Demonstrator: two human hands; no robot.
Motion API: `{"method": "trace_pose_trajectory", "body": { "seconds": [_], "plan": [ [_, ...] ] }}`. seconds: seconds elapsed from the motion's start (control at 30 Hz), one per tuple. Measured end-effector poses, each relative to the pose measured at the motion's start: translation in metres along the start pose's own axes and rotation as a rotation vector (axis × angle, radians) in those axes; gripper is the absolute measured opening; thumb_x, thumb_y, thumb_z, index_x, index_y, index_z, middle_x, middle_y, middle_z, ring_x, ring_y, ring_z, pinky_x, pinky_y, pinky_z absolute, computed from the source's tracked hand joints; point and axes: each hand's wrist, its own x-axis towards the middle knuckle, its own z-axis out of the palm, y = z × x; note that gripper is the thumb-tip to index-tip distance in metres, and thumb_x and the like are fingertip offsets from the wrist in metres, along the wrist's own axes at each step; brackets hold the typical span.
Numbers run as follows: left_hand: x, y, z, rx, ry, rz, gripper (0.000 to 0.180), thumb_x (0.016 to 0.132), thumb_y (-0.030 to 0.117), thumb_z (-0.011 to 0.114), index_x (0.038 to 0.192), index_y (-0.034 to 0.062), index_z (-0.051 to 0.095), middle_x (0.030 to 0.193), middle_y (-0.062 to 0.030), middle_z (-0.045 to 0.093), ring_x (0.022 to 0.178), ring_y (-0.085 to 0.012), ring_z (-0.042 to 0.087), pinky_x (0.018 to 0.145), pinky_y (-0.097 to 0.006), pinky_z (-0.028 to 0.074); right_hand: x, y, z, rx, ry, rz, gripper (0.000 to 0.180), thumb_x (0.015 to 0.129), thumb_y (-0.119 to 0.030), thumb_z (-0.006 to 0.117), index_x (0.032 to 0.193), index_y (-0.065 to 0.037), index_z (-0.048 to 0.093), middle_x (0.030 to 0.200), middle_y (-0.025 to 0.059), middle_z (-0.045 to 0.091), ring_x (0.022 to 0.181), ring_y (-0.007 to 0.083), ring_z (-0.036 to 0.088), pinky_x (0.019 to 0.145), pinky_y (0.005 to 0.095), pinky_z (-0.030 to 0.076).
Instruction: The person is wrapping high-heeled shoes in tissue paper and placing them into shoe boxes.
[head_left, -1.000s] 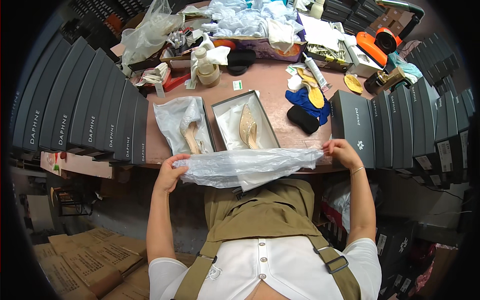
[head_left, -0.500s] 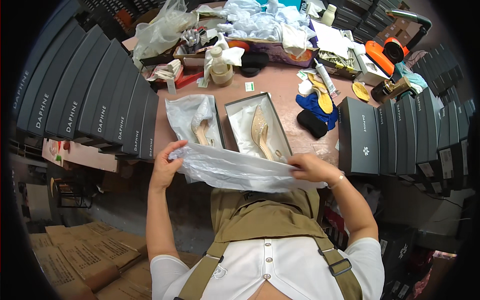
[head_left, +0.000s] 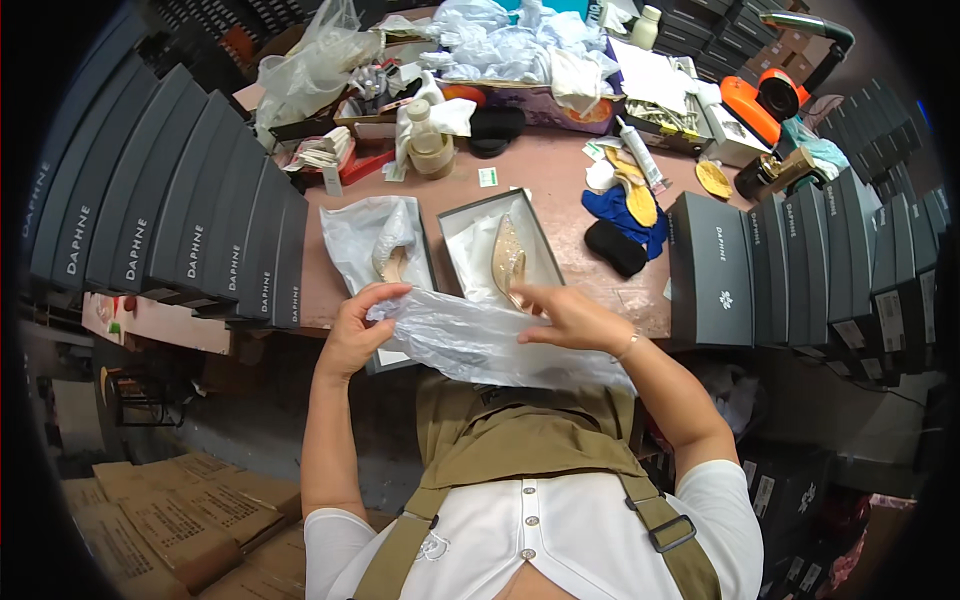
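A crumpled sheet of white tissue paper (head_left: 465, 335) stretches in front of me across the near ends of two open shoe boxes. My left hand (head_left: 358, 332) pinches its left end. Over its right part is my right hand (head_left: 575, 318), fingers apart near the heel end of a gold studded pointed shoe (head_left: 508, 250). That shoe lies in the right shoe box (head_left: 548, 232) on white paper. The left shoe box (head_left: 428, 268), lined with tissue, holds the matching shoe (head_left: 393, 258), its toe wrapped or stuffed in white. The paper hides the near parts of both boxes.
Upright dark shoe boxes (head_left: 180, 210) line the left side, with more shoe boxes (head_left: 712, 270) at right. Behind stand a bottle (head_left: 422, 125) in tape rolls and a carton of crumpled tissue (head_left: 540, 100). A blue cloth (head_left: 650, 225) and black pad (head_left: 614, 248) lie right.
My right hand has moved left along the tissue paper, off its right end, and its fingers have spread. My left hand has shifted slightly right, still holding its end. The paper sags more.
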Motion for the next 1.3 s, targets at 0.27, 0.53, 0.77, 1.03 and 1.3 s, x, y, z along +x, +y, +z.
{"method": "trace_pose_trajectory", "body": {
  "seconds": [0.27, 0.53, 0.77, 1.03, 1.3],
  "plan": [
    [0.024, -0.023, 0.023, -0.578, 0.347, 0.002, 0.032, 0.080, -0.007, 0.057, 0.111, -0.0035, 0.060, 0.102, -0.0056, 0.063, 0.094, -0.0117, 0.060, 0.085, -0.026, 0.048, -0.048, 0.010, -0.036, -0.084, 0.161, 0.105, 0.017, 0.083, -0.015, 0.064, 0.086, 0.002, 0.059, 0.075, 0.0218, 0.060, 0.071, 0.0371, 0.058, 0.065, 0.0410, 0.046],
    [0.064, -0.093, 0.192, -0.604, 0.178, -0.303, 0.056, 0.089, 0.009, 0.060, 0.136, 0.0040, 0.031, 0.118, -0.0128, 0.052, 0.091, -0.0215, 0.060, 0.075, -0.030, 0.050, -0.116, 0.021, -0.067, 0.118, 0.678, 0.405, 0.011, 0.085, -0.006, 0.061, 0.091, 0.003, 0.063, 0.066, 0.0100, 0.057, 0.058, 0.0125, 0.054, 0.057, 0.0282, 0.044],
    [0.081, -0.075, 0.181, -0.668, 0.316, -0.513, 0.031, 0.096, 0.015, 0.046, 0.125, 0.0066, 0.041, 0.105, -0.0105, 0.056, 0.079, -0.0205, 0.063, 0.062, -0.035, 0.055, -0.086, -0.006, -0.068, -0.277, 0.746, 0.125, 0.017, 0.082, -0.006, 0.061, 0.099, -0.002, 0.064, 0.084, 0.0192, 0.063, 0.078, 0.0360, 0.063, 0.069, 0.0388, 0.050],
    [0.013, -0.029, 0.107, -0.581, -0.094, -0.161, 0.035, 0.088, 0.018, 0.048, 0.118, 0.0000, 0.052, 0.099, -0.0040, 0.061, 0.080, -0.0101, 0.058, 0.073, -0.022, 0.046, -0.029, -0.037, -0.077, -0.761, 0.645, 0.100, 0.017, 0.082, -0.007, 0.057, 0.098, -0.009, 0.062, 0.078, 0.0118, 0.062, 0.071, 0.0315, 0.064, 0.062, 0.0403, 0.051],
    [-0.077, -0.034, 0.122, -1.043, -0.462, -0.621, 0.097, 0.085, 0.067, 0.049, 0.149, 0.0048, 0.011, 0.142, -0.0117, 0.036, 0.116, -0.0202, 0.050, 0.095, -0.032, 0.046, -0.019, -0.075, 0.019, -0.472, 0.133, 0.033, 0.024, 0.085, -0.012, 0.061, 0.108, -0.011, 0.064, 0.081, 0.0132, 0.064, 0.074, 0.0338, 0.064, 0.064, 0.0422, 0.050]
  ]
}}
